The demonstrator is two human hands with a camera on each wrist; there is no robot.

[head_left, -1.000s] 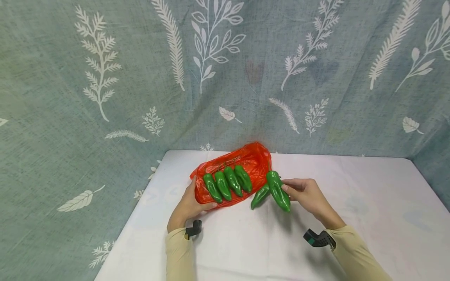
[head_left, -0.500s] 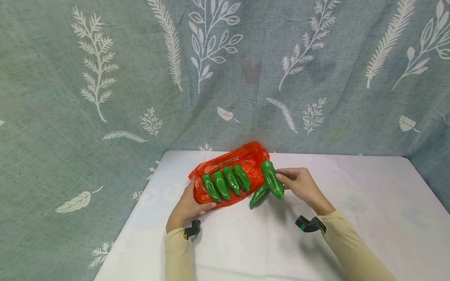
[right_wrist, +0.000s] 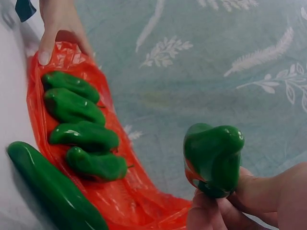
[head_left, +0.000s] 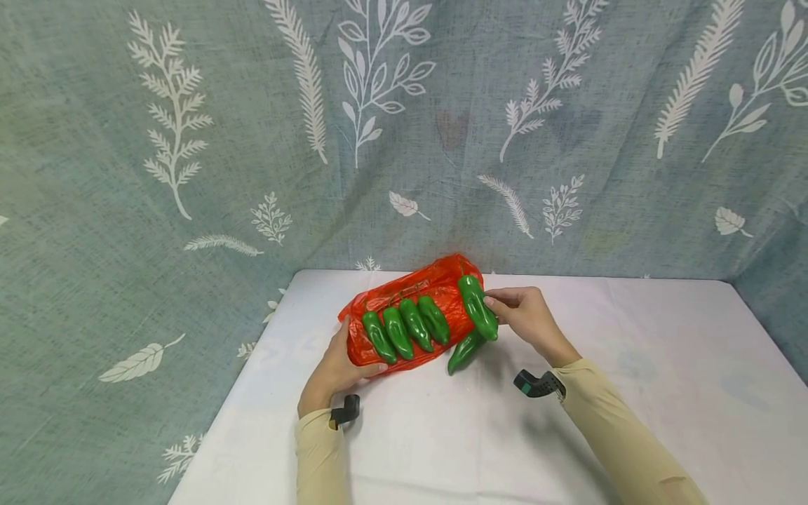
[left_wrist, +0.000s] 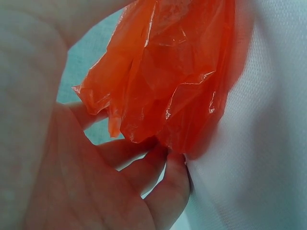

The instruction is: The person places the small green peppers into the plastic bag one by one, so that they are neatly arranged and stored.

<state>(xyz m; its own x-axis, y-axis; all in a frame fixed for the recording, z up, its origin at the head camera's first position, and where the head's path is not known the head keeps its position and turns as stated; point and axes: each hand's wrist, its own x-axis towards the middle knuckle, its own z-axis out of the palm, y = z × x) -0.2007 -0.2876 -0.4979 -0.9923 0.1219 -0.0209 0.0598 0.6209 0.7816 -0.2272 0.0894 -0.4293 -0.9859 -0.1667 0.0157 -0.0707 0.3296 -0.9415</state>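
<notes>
A red plastic bag (head_left: 449,286) lies on the table with several green peppers (head_left: 414,325) in a row on it. My left hand (head_left: 334,373) holds the bag's left end, its thumb along the front edge; in the left wrist view the fingers curl around the crinkled film. My right hand (head_left: 529,319) pinches another green pepper (head_left: 477,308) from its right side, above the bag's right end. In the right wrist view this pepper (right_wrist: 213,153) is seen end-on. One more green pepper (head_left: 464,352) lies partly beneath it, by the bag's front right edge.
The white-covered table (head_left: 416,435) extends in front and to the right. Behind it hangs a grey-green curtain (head_left: 404,126) printed with white leaves. A dark camera strap sits on each wrist.
My right hand has carried its pepper leftward and away from me, from beside the bag to over its right end. The left hand still holds the bag in place.
</notes>
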